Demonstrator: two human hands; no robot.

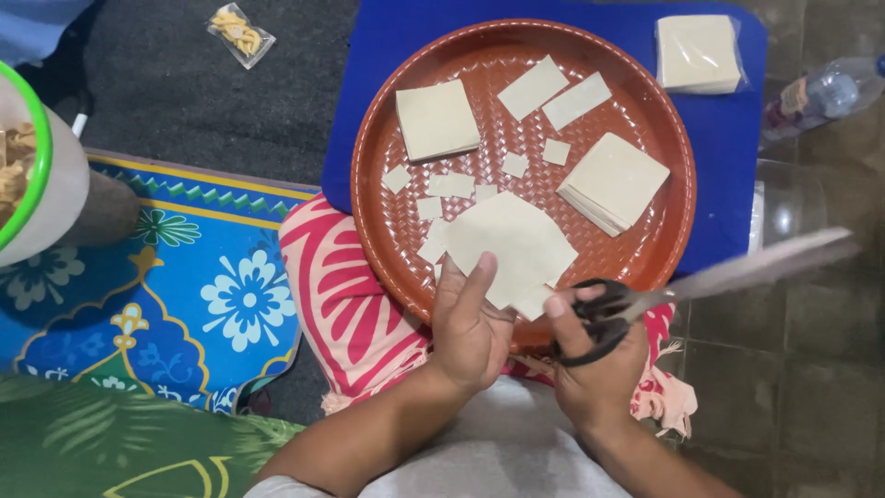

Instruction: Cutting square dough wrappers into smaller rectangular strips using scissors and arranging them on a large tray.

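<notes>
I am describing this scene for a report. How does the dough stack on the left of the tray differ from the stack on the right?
The left stack looks thinner and lies almost square to the view; the right stack looks thicker, is turned like a diamond, and its layered edge shows. Small cut pieces lie nearer the left stack. Both are pale, square, and rest on the brown woven tray.

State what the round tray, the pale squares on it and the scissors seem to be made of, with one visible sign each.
Round tray: probably moulded plastic, reddish-brown, with a woven-pattern surface and slight sheen.
Pale squares: apparently thin dough sheets, matte cream, stacked and cut into pieces.
Scissors: bright blades, likely metal though blurred; black handles, probably plastic, in the right hand.
</notes>
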